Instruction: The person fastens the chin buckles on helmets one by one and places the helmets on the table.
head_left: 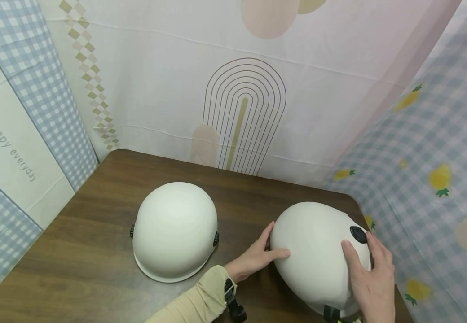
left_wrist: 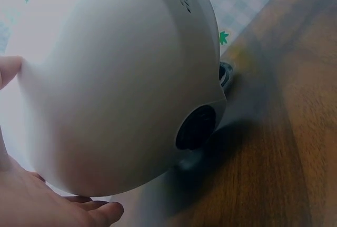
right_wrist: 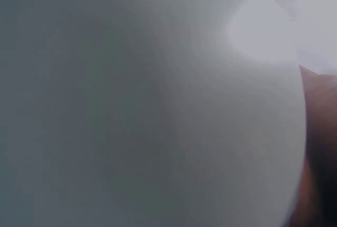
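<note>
A smooth white helmet (head_left: 310, 251) is held between both hands at the table's right side, tilted so its crown faces the left hand. My left hand (head_left: 253, 259) grips the rounded crown, thumb on top and fingers around the far side. In the left wrist view, the fingers (left_wrist: 108, 212) reach under the shell. My right hand (head_left: 372, 280) holds the opposite side, thumb and fingers spread near a black round fitting (head_left: 359, 234). Another black disc (left_wrist: 196, 128) shows low on the shell in the left wrist view. The white shell (right_wrist: 184, 121) fills most of the right wrist view.
A second white helmet (head_left: 174, 229) stands dome-up on the brown wooden table (head_left: 76, 251), left of the hands, with black fittings on its sides. Patterned cloths (head_left: 156, 80) hang behind the table and along both sides.
</note>
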The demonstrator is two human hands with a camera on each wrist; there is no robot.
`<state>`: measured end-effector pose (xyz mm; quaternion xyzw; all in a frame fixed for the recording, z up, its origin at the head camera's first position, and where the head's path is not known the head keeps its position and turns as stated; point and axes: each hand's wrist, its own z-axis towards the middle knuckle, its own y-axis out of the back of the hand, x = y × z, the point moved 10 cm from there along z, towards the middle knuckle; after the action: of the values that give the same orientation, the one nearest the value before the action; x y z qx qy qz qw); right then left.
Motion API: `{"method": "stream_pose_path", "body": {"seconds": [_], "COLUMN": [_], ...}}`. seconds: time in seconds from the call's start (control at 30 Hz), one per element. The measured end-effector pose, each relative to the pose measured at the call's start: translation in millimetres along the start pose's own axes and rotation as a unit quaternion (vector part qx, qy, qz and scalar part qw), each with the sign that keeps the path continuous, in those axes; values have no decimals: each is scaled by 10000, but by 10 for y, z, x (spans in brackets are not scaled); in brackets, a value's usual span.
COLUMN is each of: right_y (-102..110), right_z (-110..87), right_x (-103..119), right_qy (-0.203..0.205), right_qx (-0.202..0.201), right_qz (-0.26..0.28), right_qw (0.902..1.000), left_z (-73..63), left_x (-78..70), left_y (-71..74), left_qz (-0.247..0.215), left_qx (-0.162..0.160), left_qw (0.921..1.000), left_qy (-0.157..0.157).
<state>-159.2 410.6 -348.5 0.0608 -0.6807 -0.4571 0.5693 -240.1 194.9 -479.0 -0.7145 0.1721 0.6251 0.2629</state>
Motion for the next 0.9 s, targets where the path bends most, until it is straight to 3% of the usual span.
{"method": "stream_pose_path", "body": {"seconds": [0.9], "right_y": [-33], "right_z": [-28], "right_x": [70], "right_qy": [213], "right_qx": [-222], "right_qz": [376], "right_qw": [9988], "left_z": [-2], "left_x": [25], "left_y": [43], "left_qz": [-197], "left_qx": [-121], "left_qw": [9997], "left_qy": [9]}}
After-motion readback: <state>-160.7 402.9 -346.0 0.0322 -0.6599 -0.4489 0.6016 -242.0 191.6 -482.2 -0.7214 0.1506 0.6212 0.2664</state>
